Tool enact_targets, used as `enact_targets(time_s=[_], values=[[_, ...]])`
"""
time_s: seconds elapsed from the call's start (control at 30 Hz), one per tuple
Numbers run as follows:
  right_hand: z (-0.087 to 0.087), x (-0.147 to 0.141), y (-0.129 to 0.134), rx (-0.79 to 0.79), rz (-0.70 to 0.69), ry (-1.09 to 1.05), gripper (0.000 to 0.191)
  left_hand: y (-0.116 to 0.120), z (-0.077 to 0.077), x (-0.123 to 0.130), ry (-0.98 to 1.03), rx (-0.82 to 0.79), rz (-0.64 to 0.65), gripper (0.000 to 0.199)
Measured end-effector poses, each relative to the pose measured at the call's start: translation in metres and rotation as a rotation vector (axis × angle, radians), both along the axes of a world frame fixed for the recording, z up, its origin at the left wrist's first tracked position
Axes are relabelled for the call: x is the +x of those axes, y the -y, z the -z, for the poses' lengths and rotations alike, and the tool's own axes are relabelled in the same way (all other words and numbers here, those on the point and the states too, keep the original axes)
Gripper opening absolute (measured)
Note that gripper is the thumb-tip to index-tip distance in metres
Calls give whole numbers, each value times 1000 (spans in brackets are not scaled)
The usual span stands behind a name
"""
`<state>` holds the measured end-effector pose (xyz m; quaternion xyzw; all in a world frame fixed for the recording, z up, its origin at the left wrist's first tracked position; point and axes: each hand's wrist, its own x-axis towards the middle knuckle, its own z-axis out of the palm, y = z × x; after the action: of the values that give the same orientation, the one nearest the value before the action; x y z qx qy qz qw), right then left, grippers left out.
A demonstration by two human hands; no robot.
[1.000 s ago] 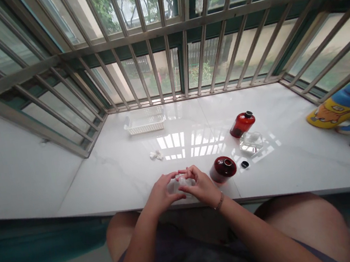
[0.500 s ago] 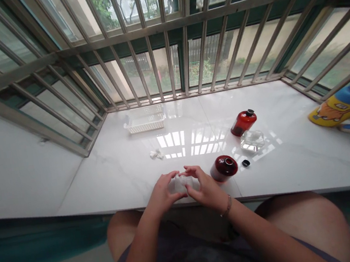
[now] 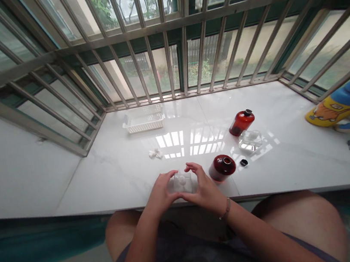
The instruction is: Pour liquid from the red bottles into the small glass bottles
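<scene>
**Small clear container (image 3: pixel 184 186) is held close to the front edge of a white ledge (image 3: pixel 103 180)**

The small clear container is framed between both palms, directly in front of the seated person. Its left side is gripped by the left hand (image 3: pixel 162 190), with the fingertips set at the far edge and the thumb at the near one. The right hand (image 3: pixel 205 188) is curved around the other side; its thumb is laid along the near edge, while its fingers are raised and spread well away from the thumb. Whether the container's base is rested on the surface cannot be told. A thin bracelet (image 3: pixel 228 204) is worn on the right wrist.

Just beside the right hand, a dark red bottle (image 3: pixel 222 168) is stood upright, its mouth uncovered. A small black cap (image 3: pixel 244 163) is placed just to its right. Farther back, a faceted clear vessel (image 3: pixel 250 143) is set near a brighter red bottle (image 3: pixel 241 123) with a black top. On the left, a crumpled white scrap (image 3: pixel 155 154) is seen, and a white perforated basket (image 3: pixel 145 126) is placed behind it, near the metal bars (image 3: pixel 148 31). At the far right, a blue and yellow flask (image 3: pixel 325 112) is seen.
</scene>
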<state>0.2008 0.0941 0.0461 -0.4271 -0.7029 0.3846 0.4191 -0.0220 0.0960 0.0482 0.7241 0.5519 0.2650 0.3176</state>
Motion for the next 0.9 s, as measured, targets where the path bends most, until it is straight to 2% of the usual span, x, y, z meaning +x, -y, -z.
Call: enact_targets(time_s=[0.17,0.3,0.37,0.43,0.5,0.6,0.73,0.83,0.9], values=[[4,-7,8,-44,-67,-14,107,2,-1,2,-3,-8,-22,74],[8,-9,11,-4,58,35,96,3,-3,3,-13,-13,-29,75],[10,-10,12,-45,22,11,97,2,-2,3,-16,-9,-31,76],[11,-10,13,-45,-40,-1,106,2,-1,3,-15,-4,-32,76],[12,-10,14,-11,-26,14,107,2,0,3,-10,1,-33,76],[12,-10,15,-33,9,2,97,3,1,4,-6,11,-30,73],[9,-9,14,-40,-48,-52,109,3,0,4,-11,15,-22,74],[6,-8,12,12,23,-34,100,3,1,4,-11,20,-24,76],[6,-9,11,5,-6,-44,96,3,1,4,-8,24,-17,75]])
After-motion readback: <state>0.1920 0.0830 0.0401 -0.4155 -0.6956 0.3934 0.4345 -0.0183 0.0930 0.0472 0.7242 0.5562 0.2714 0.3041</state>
